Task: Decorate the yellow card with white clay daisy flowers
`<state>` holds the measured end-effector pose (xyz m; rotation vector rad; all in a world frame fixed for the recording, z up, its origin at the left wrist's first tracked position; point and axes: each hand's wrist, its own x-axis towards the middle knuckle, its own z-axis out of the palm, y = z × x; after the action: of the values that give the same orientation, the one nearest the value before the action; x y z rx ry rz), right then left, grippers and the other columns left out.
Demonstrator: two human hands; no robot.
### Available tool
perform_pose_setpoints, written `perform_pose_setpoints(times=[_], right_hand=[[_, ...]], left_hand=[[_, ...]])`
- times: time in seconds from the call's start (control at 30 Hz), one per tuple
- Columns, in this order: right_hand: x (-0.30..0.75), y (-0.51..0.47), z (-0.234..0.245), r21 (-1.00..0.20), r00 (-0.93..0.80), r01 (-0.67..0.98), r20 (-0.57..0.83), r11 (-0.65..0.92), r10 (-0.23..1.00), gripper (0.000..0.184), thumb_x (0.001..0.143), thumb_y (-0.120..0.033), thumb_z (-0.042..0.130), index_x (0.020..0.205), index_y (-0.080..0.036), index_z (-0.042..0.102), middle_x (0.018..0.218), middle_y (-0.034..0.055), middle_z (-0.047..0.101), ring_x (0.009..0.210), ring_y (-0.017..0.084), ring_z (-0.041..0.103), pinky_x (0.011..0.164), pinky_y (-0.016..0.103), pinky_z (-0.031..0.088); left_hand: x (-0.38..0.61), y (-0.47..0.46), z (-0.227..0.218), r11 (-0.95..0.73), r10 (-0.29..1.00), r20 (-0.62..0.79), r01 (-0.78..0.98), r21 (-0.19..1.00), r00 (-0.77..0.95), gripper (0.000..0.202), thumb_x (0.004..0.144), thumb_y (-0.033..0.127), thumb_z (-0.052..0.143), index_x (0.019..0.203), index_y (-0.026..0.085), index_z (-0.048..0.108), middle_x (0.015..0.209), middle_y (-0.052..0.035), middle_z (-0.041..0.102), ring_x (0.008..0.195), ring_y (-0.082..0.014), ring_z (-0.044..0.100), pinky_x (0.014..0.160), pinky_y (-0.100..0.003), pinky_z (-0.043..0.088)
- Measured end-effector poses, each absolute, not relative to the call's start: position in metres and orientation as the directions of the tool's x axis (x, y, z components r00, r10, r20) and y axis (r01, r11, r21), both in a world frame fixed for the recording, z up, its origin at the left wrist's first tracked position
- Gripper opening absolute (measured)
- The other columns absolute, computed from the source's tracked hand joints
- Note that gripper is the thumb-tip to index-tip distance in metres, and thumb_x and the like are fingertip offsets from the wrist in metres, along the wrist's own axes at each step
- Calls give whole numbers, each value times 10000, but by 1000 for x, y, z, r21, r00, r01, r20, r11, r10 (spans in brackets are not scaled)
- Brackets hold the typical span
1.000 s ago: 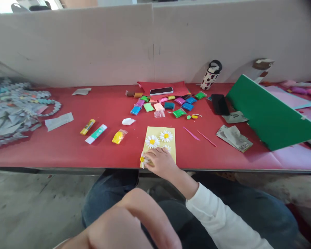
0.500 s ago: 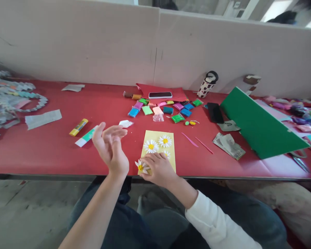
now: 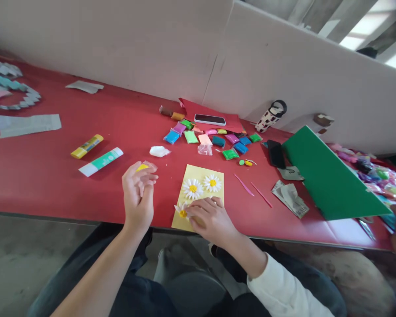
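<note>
My right hand (image 3: 213, 218) rests on the lower part of a yellow card (image 3: 198, 173) at the table's front edge. Its fingertips are closed on a white daisy with a yellow centre (image 3: 182, 211) at the card's lower left corner. Two more daisies (image 3: 192, 188) (image 3: 212, 182) lie flat on the card above. My left hand (image 3: 137, 193) hovers left of the card, held on edge, its fingers loosely extended with nothing in them. Just beyond its fingertips a small yellow clay packet (image 3: 141, 167) peeks out.
On the red table (image 3: 53, 185) lie two glue sticks (image 3: 86, 146) (image 3: 100, 161), a white packet (image 3: 159, 151), several coloured clay packets (image 3: 211, 138), a phone (image 3: 210, 119), a black phone (image 3: 276, 154), pink tools (image 3: 244, 185), crumpled paper (image 3: 292, 198), a green board (image 3: 330, 176) and a bottle (image 3: 270, 116).
My left hand rose from my lap to beside the card, over the yellow packet. The right hand stayed on the card with the daisy. My view swung and tilted.
</note>
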<state>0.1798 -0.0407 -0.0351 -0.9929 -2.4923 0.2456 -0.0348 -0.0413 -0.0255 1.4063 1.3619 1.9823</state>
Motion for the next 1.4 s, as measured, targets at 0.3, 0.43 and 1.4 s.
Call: perform_pose_setpoints(times=[0.3,0.43,1.4], right_hand=[[184,-3,-27,-152,-858,448,202,881,472,243,958,-179,493,1098,-274,667,1094,1,727,1004,168,622,899,353,302],[182,1,-22,-163,-881,424,153,891,447,212,961,-225,511,1068,-278,686,1015,-6,737,965,157,635,893,345,300],[178,43,-5,-653,-529,547,216,524,821,116,814,-337,670,803,-225,696,807,19,721,753,178,652,779,324,439]], left_hand=[[-41,-38,-34,-463,727,502,205,862,-468,396,908,191,538,1291,268,472,1120,-61,635,916,-155,643,830,-340,550],[-42,-41,-33,-447,743,484,196,873,-463,400,907,177,530,1292,270,474,1143,-64,634,910,-152,648,817,-330,548],[-37,-27,-37,-379,793,420,182,907,-442,414,889,167,483,1293,248,445,1137,-77,621,942,-167,639,858,-392,539]])
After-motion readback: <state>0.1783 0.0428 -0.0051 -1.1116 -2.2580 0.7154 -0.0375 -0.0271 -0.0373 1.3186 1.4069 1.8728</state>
